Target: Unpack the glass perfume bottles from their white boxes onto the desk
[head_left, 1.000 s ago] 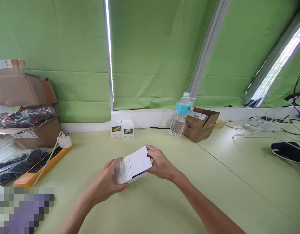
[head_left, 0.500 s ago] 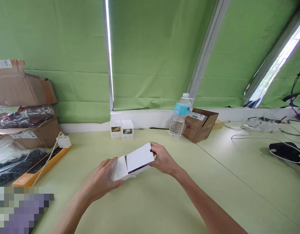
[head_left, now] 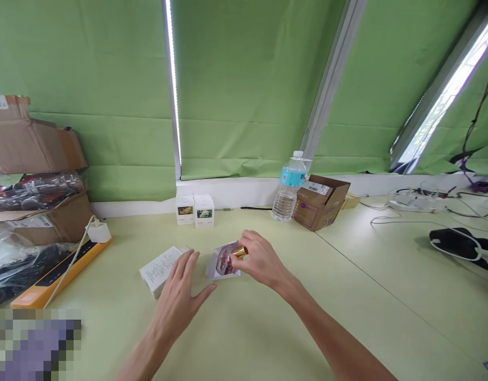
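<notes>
My left hand (head_left: 176, 301) is open, fingers spread, with its fingertips at the right end of a white printed carton sleeve (head_left: 160, 270) lying on the table. My right hand (head_left: 259, 263) pinches a gold-capped tube (head_left: 239, 252) wrapped in clear plastic. The tube rests in a white inner tray (head_left: 223, 263) with something dark red inside the wrap. My right fingers hide part of the tube, so I cannot tell what it is.
Two small white boxes (head_left: 195, 210) stand at the back by the wall, near a water bottle (head_left: 289, 188) and a cardboard box (head_left: 321, 203). An orange power strip (head_left: 61, 275) and bagged goods lie left; cables (head_left: 418, 203) and a black object (head_left: 453, 243) lie right.
The sleeve and inner tray have come apart. The sleeve now lies on the table by my open left hand, and the gold-capped tube shows under my right hand.
</notes>
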A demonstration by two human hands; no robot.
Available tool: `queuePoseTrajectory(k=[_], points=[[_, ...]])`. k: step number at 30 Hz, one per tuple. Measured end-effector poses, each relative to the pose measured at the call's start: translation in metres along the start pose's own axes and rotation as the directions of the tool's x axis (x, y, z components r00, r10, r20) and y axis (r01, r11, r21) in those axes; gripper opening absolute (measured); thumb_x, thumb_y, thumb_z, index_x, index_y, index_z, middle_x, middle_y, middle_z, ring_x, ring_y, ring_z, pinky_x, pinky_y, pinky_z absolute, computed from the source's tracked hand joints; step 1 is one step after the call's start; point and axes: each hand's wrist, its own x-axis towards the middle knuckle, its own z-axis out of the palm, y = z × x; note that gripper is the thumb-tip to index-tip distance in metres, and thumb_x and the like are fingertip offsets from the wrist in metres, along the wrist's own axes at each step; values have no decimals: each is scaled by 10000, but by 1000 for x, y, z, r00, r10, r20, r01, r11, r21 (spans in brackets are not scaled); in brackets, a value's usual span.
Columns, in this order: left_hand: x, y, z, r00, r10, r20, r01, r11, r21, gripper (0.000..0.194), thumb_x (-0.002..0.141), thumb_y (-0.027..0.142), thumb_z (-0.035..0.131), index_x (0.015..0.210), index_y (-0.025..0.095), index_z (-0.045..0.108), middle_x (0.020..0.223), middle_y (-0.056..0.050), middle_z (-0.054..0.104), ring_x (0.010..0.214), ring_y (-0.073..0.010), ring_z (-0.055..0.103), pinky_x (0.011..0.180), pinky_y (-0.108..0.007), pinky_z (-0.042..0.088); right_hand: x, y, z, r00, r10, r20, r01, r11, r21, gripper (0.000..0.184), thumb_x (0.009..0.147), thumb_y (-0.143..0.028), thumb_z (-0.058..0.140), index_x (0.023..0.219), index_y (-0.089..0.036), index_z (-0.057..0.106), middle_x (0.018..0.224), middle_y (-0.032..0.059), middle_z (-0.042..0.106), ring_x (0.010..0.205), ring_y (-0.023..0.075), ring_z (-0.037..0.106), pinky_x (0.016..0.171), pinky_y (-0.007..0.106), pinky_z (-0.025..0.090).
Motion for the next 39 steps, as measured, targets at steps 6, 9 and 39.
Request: queuePoseTrajectory(k=[6, 9, 39], points=[[-2, 9, -6, 984, 159, 86, -158, 987, -17, 286, 900, 429, 476, 1125, 259, 518, 1501, -35, 334, 1390, -251, 287, 1099, -461, 342, -5, -13, 3, 998, -44, 46, 40, 996, 78, 155, 745, -241, 601, 613, -186, 541, 703, -11, 514, 708, 134, 487, 636, 247, 365], [-1, 1, -6, 979, 182, 91, -186, 982, 36, 468, 863, 502, 513, 1259, 259, 458, 1428, -59, 444, 1353, -267, 357, 1106, -491, 326, -5, -15, 0, 998, -47, 39, 43, 995, 90, 156, 742, -238, 604, 606, -187, 547, 695, -13, 508, 699, 133, 484, 637, 247, 366], [-17, 48, 11, 980, 198, 22, -197, 980, -16, 325, 887, 342, 509, 1197, 246, 508, 1170, -86, 608, 1073, -268, 582, 846, -388, 501, -13, -16, -3, 986, 41, 165, -7, 979, -205, 266, 660, -141, 571, 514, -194, 354, 618, 2, 454, 598, 131, 415, 489, 270, 238]])
